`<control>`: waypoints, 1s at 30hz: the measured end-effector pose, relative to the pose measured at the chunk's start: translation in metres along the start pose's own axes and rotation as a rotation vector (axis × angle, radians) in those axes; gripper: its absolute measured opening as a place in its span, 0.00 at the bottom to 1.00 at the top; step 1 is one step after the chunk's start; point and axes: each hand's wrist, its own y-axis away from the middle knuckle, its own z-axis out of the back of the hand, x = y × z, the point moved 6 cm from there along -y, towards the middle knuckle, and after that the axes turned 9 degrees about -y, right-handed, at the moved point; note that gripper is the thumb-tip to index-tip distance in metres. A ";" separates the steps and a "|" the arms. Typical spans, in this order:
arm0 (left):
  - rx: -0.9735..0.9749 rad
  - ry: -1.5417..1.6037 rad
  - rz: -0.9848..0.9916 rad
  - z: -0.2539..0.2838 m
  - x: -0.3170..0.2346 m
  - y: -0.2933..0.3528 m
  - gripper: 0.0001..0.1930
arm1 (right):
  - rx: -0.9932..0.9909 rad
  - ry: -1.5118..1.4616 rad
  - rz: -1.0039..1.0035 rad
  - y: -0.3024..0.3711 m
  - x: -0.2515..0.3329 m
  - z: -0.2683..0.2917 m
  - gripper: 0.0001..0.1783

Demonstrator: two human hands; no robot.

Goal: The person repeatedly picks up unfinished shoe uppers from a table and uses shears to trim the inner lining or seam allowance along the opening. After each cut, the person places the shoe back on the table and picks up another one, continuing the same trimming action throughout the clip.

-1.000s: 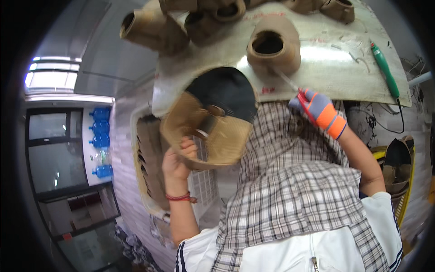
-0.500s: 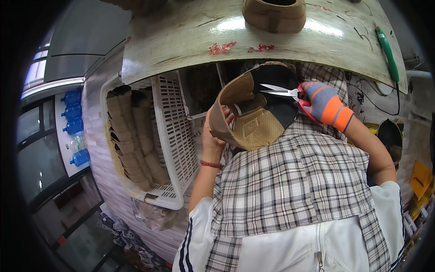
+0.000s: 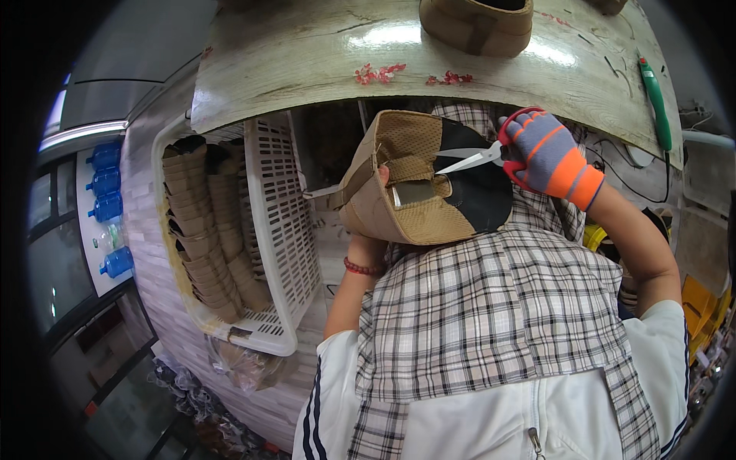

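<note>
My left hand (image 3: 368,247) grips a tan shoe upper (image 3: 363,205) from below and behind, with one fingertip showing at its opening. Its textured tan inside and black lining face me, and a small tan flap stands inside near the middle. In my right hand (image 3: 548,157), which wears a grey and orange glove, are scissors (image 3: 469,161) with red handles. Their blades are spread apart over the black lining, pointing left, close to the flap. Whether they touch the fabric I cannot tell. Most of my left hand's fingers are hidden by the upper.
Beyond my hands is a wood-patterned table (image 3: 299,73) bearing another tan shoe upper (image 3: 479,29) and a green-handled tool (image 3: 654,103) with a cord. To the left, a white plastic basket (image 3: 277,222) holds stacked tan pieces (image 3: 195,238). Blue water bottles (image 3: 107,205) stand farther left.
The shoe upper has turned so its inside faces me more, and my left hand has gone further behind it. The scissors stay spread, with their blades at a new angle near the flap.
</note>
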 end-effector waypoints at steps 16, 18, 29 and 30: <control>0.024 -0.014 0.127 0.013 0.051 0.003 0.27 | -0.021 -0.004 -0.071 0.011 -0.013 -0.012 0.20; 0.072 -0.206 -0.037 0.017 0.064 0.000 0.27 | -0.069 -0.042 0.001 0.000 0.005 -0.004 0.18; 0.058 0.411 0.200 -0.019 0.005 0.009 0.24 | -0.081 0.031 0.045 -0.025 0.013 -0.012 0.18; 0.023 0.373 0.177 -0.019 0.005 0.010 0.25 | -0.045 0.061 0.047 -0.030 0.015 -0.014 0.19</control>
